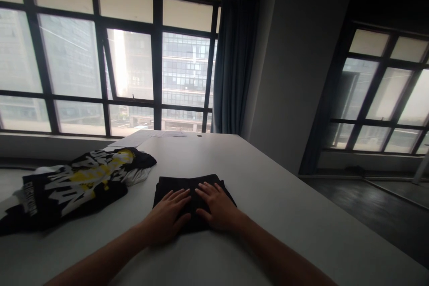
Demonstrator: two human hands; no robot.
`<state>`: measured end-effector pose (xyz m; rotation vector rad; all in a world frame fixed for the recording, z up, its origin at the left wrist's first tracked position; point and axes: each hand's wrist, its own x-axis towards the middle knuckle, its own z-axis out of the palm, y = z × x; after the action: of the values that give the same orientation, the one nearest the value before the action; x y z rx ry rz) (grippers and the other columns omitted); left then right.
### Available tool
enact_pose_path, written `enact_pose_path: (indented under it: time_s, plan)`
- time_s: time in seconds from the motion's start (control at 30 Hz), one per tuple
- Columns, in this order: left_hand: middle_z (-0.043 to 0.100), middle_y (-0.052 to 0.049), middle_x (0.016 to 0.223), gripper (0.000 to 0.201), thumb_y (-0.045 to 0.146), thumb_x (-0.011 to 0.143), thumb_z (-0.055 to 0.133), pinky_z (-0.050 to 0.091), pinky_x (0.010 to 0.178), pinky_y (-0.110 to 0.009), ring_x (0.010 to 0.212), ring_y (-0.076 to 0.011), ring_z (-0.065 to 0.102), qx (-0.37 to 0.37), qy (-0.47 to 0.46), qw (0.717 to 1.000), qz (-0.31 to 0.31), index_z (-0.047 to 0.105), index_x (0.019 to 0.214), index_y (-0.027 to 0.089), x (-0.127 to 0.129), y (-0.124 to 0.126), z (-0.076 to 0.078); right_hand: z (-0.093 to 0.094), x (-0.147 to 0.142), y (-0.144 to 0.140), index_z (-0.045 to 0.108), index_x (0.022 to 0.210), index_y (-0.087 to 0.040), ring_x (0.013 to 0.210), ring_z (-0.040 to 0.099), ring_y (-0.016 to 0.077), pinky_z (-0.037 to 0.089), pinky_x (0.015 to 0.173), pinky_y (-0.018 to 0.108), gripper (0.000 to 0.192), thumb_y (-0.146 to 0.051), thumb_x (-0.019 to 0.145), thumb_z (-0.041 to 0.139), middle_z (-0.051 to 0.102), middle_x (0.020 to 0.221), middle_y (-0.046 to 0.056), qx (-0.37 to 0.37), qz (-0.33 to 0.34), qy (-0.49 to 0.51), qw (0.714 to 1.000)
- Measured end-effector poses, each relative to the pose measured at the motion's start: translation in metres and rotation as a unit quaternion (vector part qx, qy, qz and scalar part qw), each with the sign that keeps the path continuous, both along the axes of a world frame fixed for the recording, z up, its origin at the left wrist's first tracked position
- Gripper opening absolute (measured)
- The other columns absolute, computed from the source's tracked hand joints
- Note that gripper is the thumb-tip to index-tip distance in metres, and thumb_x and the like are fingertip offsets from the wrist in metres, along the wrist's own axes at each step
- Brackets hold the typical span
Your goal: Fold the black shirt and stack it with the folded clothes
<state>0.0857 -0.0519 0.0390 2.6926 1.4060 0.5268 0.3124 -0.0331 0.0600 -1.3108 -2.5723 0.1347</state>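
A folded black garment (187,183) lies flat on the white table in front of me; its exact kind cannot be made out. My left hand (167,216) rests palm down on its left part, fingers stretched out. On its right part lies my right hand (217,208), also flat with the fingers spread. Both thumbs point inward, with a strip of black cloth showing between them. To the left is a rumpled black shirt (83,178) with white and yellow lettering, apart from both hands. Some white and grey cloth shows under it.
The white table (268,201) runs from me toward the windows, its right edge slanting away. Papers (130,139) lie at its far left end, near a small dark round spot (199,136). Behind stand a blue curtain (233,67) and a wide pillar (295,67).
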Motion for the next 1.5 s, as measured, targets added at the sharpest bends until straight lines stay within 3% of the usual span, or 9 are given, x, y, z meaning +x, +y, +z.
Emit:
enact_pose_path:
  time_s: [0.1, 0.27, 0.43, 0.83, 0.93, 1.1, 1.3, 1.4, 1.5]
  plan:
    - [0.027, -0.004, 0.160, 0.064, 0.060, 0.096, 0.030, 0.019, 0.120, -0.052, 0.148, -0.0279, 0.022, -0.063, 0.031, 0.997, 0.012, 0.036, 0.150, 0.027, 0.000, -0.003, -0.015, -0.003, 0.003, -0.006, 0.027, 0.155, -0.024, 0.150, 0.009, 0.0261, 0.007, 0.121, 0.049, 0.071, -0.062, 0.095, 0.032, 0.017, 0.162, 0.003, -0.112, -0.003, -0.031, 0.993]
    - [0.015, -0.005, 0.161, 0.083, 0.074, 0.088, 0.029, 0.016, 0.120, -0.051, 0.150, -0.0311, 0.011, -0.094, 0.045, 0.990, 0.093, 0.027, 0.154, 0.023, -0.009, -0.002, -0.015, -0.001, 0.008, -0.011, 0.015, 0.157, -0.021, 0.151, 0.000, 0.0273, 0.001, 0.121, 0.049, 0.089, -0.075, 0.088, 0.031, 0.003, 0.163, 0.004, -0.167, -0.056, -0.040, 0.983]
    - [0.008, -0.007, 0.162, 0.088, 0.072, 0.090, 0.020, 0.011, 0.120, -0.053, 0.151, -0.0280, 0.007, -0.130, 0.065, 0.971, 0.189, 0.023, 0.155, 0.014, -0.015, 0.008, -0.003, -0.007, 0.008, -0.002, 0.014, 0.157, -0.017, 0.151, -0.001, 0.0264, 0.000, 0.121, 0.047, 0.096, -0.080, 0.086, 0.023, 0.003, 0.163, 0.005, -0.147, -0.082, -0.036, 0.985]
    - [0.006, -0.008, 0.162, 0.092, 0.074, 0.087, 0.024, 0.009, 0.120, -0.057, 0.151, -0.0294, 0.005, -0.134, 0.068, 0.957, 0.247, 0.021, 0.155, 0.011, -0.031, 0.021, -0.004, -0.013, 0.033, 0.030, 0.024, 0.155, -0.010, 0.150, 0.007, 0.0292, -0.001, 0.120, 0.051, 0.088, -0.072, 0.092, 0.021, 0.014, 0.162, 0.011, -0.069, -0.183, -0.052, 0.979]
    - [0.006, -0.011, 0.162, 0.088, 0.068, 0.091, 0.021, 0.009, 0.120, -0.054, 0.151, -0.0282, 0.004, -0.121, 0.076, 0.956, 0.257, 0.023, 0.154, 0.008, -0.018, 0.017, -0.006, -0.014, 0.016, 0.018, 0.032, 0.153, -0.016, 0.150, 0.010, 0.0254, -0.002, 0.121, 0.048, 0.075, -0.064, 0.096, 0.021, 0.021, 0.161, 0.009, 0.001, -0.126, -0.018, 0.992]
    - [0.011, -0.016, 0.161, 0.086, 0.068, 0.091, 0.026, 0.011, 0.120, -0.052, 0.150, -0.0304, 0.006, -0.084, 0.063, 0.964, 0.246, 0.029, 0.153, 0.008, 0.000, 0.010, -0.012, -0.015, 0.001, 0.010, 0.034, 0.152, -0.026, 0.150, 0.011, 0.0251, 0.003, 0.120, 0.050, 0.067, -0.063, 0.096, 0.025, 0.023, 0.161, 0.003, -0.087, -0.016, -0.015, 0.996]
    - [0.014, -0.014, 0.161, 0.085, 0.071, 0.090, 0.024, 0.011, 0.119, -0.056, 0.150, -0.0304, 0.010, -0.129, 0.064, 0.966, 0.213, 0.029, 0.154, 0.015, -0.024, 0.014, -0.013, -0.001, 0.048, 0.035, 0.036, 0.151, -0.027, 0.150, 0.010, 0.0257, 0.003, 0.120, 0.051, 0.062, -0.055, 0.095, 0.037, 0.020, 0.162, 0.002, -0.138, -0.076, -0.043, 0.987]
    - [0.018, -0.013, 0.161, 0.079, 0.067, 0.092, 0.023, 0.013, 0.119, -0.058, 0.150, -0.0305, 0.012, -0.133, 0.051, 0.968, 0.206, 0.033, 0.152, 0.015, -0.027, 0.015, -0.012, 0.006, 0.058, 0.032, 0.040, 0.149, -0.024, 0.147, 0.021, 0.0302, 0.017, 0.117, 0.053, 0.064, -0.057, 0.094, 0.038, 0.028, 0.159, 0.007, -0.115, -0.134, -0.062, 0.982]
    - [0.025, -0.010, 0.160, 0.067, 0.057, 0.097, 0.020, 0.017, 0.119, -0.056, 0.149, -0.0271, 0.019, -0.082, 0.003, 0.982, 0.167, 0.039, 0.149, 0.019, -0.020, 0.014, -0.008, 0.014, 0.047, 0.015, 0.056, 0.139, -0.025, 0.133, 0.041, 0.0337, 0.033, 0.109, 0.050, 0.065, -0.064, 0.087, 0.048, 0.047, 0.148, 0.008, -0.076, -0.084, -0.046, 0.992]
